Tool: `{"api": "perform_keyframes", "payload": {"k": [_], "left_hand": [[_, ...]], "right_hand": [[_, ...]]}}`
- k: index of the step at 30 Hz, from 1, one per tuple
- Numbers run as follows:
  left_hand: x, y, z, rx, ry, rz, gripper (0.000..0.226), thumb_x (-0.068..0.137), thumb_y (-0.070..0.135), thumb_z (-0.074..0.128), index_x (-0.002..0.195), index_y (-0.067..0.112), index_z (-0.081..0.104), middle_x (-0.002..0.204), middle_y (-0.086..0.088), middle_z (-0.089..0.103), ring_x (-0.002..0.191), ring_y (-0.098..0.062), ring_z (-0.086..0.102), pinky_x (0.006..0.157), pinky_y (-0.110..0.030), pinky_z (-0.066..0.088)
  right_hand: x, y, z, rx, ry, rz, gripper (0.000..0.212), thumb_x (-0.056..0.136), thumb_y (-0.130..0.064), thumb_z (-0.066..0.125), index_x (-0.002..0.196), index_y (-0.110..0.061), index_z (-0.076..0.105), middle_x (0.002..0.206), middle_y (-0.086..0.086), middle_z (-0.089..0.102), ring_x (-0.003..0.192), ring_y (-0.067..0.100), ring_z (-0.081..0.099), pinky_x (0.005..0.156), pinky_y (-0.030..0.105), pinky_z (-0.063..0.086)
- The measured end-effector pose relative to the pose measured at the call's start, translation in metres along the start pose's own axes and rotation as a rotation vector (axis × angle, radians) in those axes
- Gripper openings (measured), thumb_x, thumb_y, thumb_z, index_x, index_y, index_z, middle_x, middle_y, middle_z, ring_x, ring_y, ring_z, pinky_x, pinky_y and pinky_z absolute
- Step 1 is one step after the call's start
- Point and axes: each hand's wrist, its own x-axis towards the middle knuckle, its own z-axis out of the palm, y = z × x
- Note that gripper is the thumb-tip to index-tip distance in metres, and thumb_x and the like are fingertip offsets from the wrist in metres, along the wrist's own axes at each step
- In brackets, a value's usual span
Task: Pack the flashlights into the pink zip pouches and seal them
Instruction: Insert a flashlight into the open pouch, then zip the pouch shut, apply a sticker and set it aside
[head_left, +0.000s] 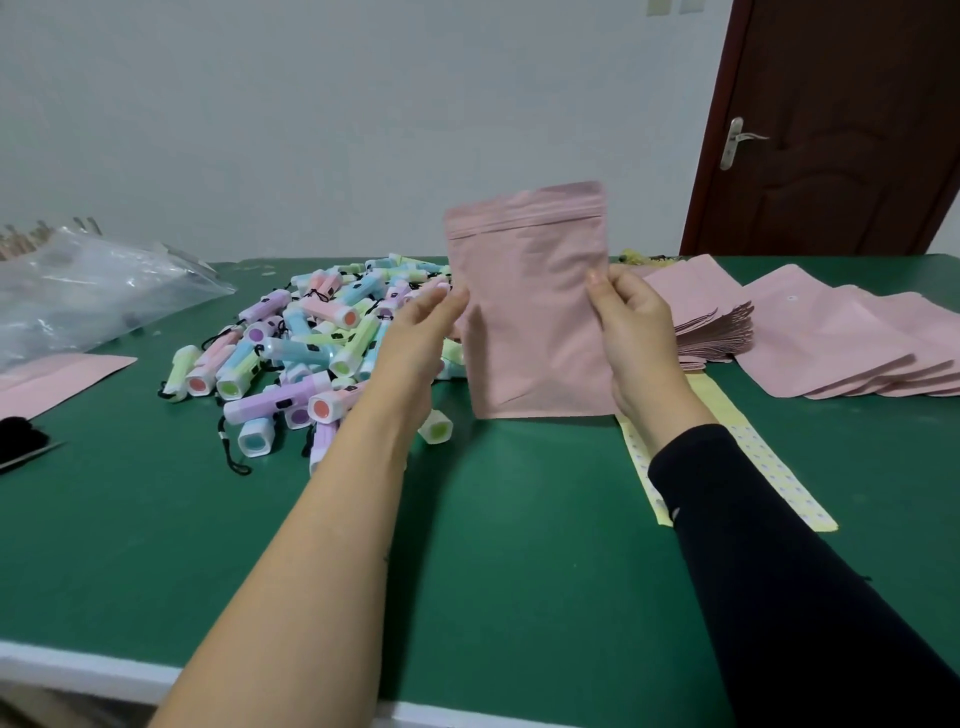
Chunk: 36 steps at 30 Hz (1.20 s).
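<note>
I hold a pink zip pouch (530, 306) upright above the green table (519, 545), its zip strip at the top. My right hand (636, 332) pinches its right edge, thumb on the front. My left hand (423, 332) holds the left edge with thumb and fingers. Behind and left of the pouch lies a heap of small pastel flashlights (296, 353) with black wrist cords. One green-ended flashlight (436, 427) lies just below my left wrist.
Stacks of flat pink pouches (831, 338) fan out at the right. A yellow sticker strip (769, 467) lies under my right forearm. A clear plastic bag (88, 291) and another pink pouch (57, 379) sit at the left. A dark door (841, 130) stands behind.
</note>
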Motion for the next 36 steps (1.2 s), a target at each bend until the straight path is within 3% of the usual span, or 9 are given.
{"api": "perform_keyframes", "payload": {"k": [3,5,9,13,19,24,27,30,36], "left_hand": [[-0.002,-0.004,0.005,-0.003,-0.11,0.006,0.019,0.097,0.033,0.059,0.11,0.022,0.067,0.116,0.003,0.071,0.105,-0.016,0.064,0.088,-0.034,0.049],[-0.001,-0.005,0.008,-0.079,-0.098,0.034,0.013,0.098,0.027,0.058,0.104,0.02,0.068,0.109,0.001,0.073,0.098,-0.017,0.066,0.081,-0.032,0.052],[0.003,-0.004,0.007,-0.265,0.005,0.076,0.011,0.098,0.02,0.058,0.103,0.019,0.068,0.098,0.006,0.075,0.088,-0.009,0.07,0.077,-0.027,0.056],[0.006,-0.008,0.005,-0.263,0.024,0.067,0.01,0.095,0.019,0.063,0.102,0.017,0.069,0.095,0.003,0.075,0.087,-0.012,0.07,0.081,-0.028,0.055],[0.008,-0.01,0.003,-0.188,-0.035,0.004,0.007,0.088,0.019,0.071,0.095,0.018,0.07,0.088,0.004,0.076,0.081,-0.012,0.07,0.073,-0.026,0.055],[0.007,-0.007,-0.001,-0.146,-0.101,-0.027,0.026,0.079,0.03,0.08,0.1,0.019,0.072,0.103,0.0,0.076,0.093,-0.018,0.072,0.076,-0.031,0.056],[0.007,-0.009,-0.003,-0.134,-0.114,-0.044,0.029,0.077,0.027,0.081,0.102,0.016,0.071,0.098,-0.002,0.076,0.088,-0.02,0.072,0.071,-0.03,0.057],[0.007,-0.009,-0.002,-0.132,-0.132,-0.048,0.039,0.08,0.021,0.08,0.115,0.011,0.068,0.103,-0.006,0.076,0.094,-0.023,0.072,0.078,-0.033,0.059],[0.005,-0.011,0.005,-0.129,-0.109,-0.025,0.022,0.082,0.014,0.076,0.104,0.013,0.071,0.096,-0.007,0.076,0.082,-0.021,0.073,0.07,-0.03,0.058]], "right_hand": [[-0.001,-0.001,0.0,0.037,-0.026,0.032,0.04,0.098,-0.024,0.056,0.101,0.016,0.05,0.091,0.003,0.047,0.086,0.015,0.038,0.078,0.032,0.028],[0.0,0.0,-0.001,0.065,-0.074,0.078,0.035,0.096,-0.022,0.058,0.098,0.013,0.053,0.091,0.005,0.049,0.087,0.018,0.042,0.08,0.035,0.033],[-0.001,0.011,-0.003,-0.052,-0.258,0.236,0.003,0.09,-0.015,0.066,0.092,-0.015,0.068,0.096,0.005,0.074,0.091,0.024,0.069,0.086,0.037,0.054],[-0.007,0.023,-0.003,-0.138,-0.37,0.299,0.009,0.084,-0.011,0.073,0.083,-0.02,0.071,0.076,-0.009,0.075,0.069,0.008,0.071,0.059,0.018,0.053],[-0.008,0.025,-0.007,0.01,-0.423,0.384,0.02,0.079,-0.012,0.077,0.098,-0.012,0.072,0.096,0.004,0.076,0.088,0.018,0.072,0.076,0.028,0.057],[-0.008,0.022,-0.007,-0.01,-0.443,0.419,0.027,0.078,-0.009,0.077,0.104,-0.009,0.071,0.1,0.006,0.076,0.094,0.023,0.071,0.084,0.033,0.057],[-0.009,0.019,-0.003,0.078,-0.487,0.438,0.035,0.076,-0.015,0.078,0.109,-0.01,0.068,0.102,0.006,0.075,0.095,0.022,0.071,0.079,0.03,0.058],[-0.009,0.016,-0.001,0.12,-0.412,0.434,0.043,0.073,-0.023,0.081,0.111,-0.008,0.066,0.099,0.005,0.076,0.092,0.021,0.073,0.075,0.031,0.058],[-0.009,0.014,0.0,0.142,-0.37,0.444,0.021,0.081,-0.015,0.076,0.101,-0.01,0.07,0.093,0.005,0.076,0.085,0.018,0.073,0.067,0.026,0.058]]}}
